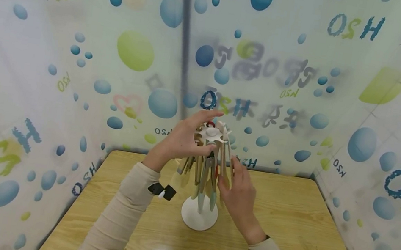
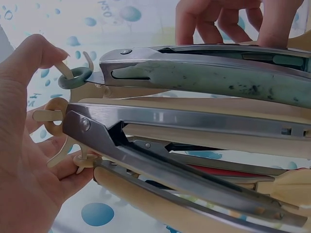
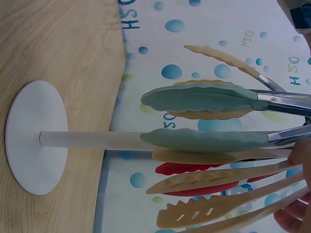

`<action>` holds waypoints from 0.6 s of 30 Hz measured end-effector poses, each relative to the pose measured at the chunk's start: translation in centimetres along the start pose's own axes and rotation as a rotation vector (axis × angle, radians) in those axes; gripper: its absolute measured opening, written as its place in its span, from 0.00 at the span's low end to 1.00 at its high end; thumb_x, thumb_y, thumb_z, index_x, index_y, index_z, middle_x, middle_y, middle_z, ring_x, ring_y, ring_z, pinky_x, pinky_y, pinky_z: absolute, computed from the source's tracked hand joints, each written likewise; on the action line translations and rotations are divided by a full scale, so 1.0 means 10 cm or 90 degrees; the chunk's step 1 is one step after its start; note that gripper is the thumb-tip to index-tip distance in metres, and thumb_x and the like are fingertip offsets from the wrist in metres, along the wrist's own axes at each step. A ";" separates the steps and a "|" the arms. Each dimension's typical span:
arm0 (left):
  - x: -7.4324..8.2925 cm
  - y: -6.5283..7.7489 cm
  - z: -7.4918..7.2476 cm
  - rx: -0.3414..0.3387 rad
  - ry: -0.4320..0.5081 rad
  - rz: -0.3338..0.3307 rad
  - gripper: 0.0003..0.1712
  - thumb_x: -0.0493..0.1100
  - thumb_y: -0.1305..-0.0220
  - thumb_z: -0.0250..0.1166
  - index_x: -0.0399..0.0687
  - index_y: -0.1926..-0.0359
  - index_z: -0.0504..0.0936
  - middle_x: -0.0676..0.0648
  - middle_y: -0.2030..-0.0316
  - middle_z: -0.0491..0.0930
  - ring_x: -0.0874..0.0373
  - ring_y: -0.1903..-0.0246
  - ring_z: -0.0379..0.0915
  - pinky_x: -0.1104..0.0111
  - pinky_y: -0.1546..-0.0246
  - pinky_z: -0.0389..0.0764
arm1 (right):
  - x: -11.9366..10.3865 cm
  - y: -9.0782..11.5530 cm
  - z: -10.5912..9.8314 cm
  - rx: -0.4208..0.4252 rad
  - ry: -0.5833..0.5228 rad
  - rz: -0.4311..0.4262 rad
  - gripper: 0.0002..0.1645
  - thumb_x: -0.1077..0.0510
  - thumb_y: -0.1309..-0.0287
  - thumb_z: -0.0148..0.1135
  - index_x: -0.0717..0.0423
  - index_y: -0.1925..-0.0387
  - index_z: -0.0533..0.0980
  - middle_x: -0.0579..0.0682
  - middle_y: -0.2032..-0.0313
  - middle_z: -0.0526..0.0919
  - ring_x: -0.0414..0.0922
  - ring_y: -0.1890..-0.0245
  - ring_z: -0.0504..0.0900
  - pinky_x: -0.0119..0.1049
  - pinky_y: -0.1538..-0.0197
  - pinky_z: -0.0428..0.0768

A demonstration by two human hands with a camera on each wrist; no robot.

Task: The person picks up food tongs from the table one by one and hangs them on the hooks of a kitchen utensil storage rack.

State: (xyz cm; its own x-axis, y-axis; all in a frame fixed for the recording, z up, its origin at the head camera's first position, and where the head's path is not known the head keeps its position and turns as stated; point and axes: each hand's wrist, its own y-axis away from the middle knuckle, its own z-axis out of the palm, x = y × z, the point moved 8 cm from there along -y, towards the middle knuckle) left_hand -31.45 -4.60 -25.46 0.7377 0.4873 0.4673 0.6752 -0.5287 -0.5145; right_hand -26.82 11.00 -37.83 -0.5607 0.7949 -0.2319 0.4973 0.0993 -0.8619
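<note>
A white utensil rack with a round base and slim post stands on the table, hung with kitchen tools. At its hooked top my left hand curves round, thumb in front by the teal ring of a pair of tongs, other fingers behind the hooks. On the rack's right side, my right hand holds the handle of a beige slotted spatula, thumb and fingers on either side; the exact grip is partly cut off. Steel tongs with beige tips hang beside the teal ones.
A red-headed tool and more beige utensils crowd round the post. The wooden table meets patterned curtain walls at its back and sides. Black straps with small cameras sit on both wrists.
</note>
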 end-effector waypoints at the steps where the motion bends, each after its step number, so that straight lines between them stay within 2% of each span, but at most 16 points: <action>1: 0.00 0.00 0.00 0.000 -0.001 0.001 0.45 0.51 0.42 0.70 0.61 0.25 0.60 0.51 0.28 0.63 0.51 0.39 0.72 0.67 0.70 0.78 | 0.00 0.00 0.00 0.002 0.001 0.001 0.46 0.59 0.56 0.78 0.60 0.35 0.68 0.58 0.58 0.81 0.49 0.69 0.81 0.38 0.79 0.79; 9: -0.01 0.00 0.00 -0.001 0.004 0.000 0.45 0.50 0.42 0.70 0.58 0.26 0.61 0.51 0.29 0.64 0.52 0.39 0.72 0.64 0.60 0.84 | -0.01 -0.02 0.02 0.007 -0.008 0.002 0.45 0.59 0.56 0.78 0.60 0.35 0.68 0.57 0.58 0.81 0.48 0.69 0.81 0.40 0.77 0.81; 18: -0.02 0.01 0.03 -0.005 0.013 0.002 0.44 0.51 0.40 0.69 0.63 0.26 0.60 0.52 0.29 0.64 0.56 0.42 0.72 0.68 0.62 0.84 | 0.00 0.00 0.04 0.003 -0.003 0.008 0.45 0.58 0.55 0.78 0.60 0.36 0.68 0.57 0.59 0.81 0.48 0.69 0.81 0.39 0.76 0.82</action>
State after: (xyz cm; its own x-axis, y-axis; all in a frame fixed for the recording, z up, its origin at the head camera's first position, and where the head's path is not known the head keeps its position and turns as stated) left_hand -31.53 -4.61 -25.84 0.7397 0.4718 0.4798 0.6727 -0.5360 -0.5100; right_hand -27.09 10.72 -37.96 -0.5573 0.7934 -0.2449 0.5012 0.0863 -0.8610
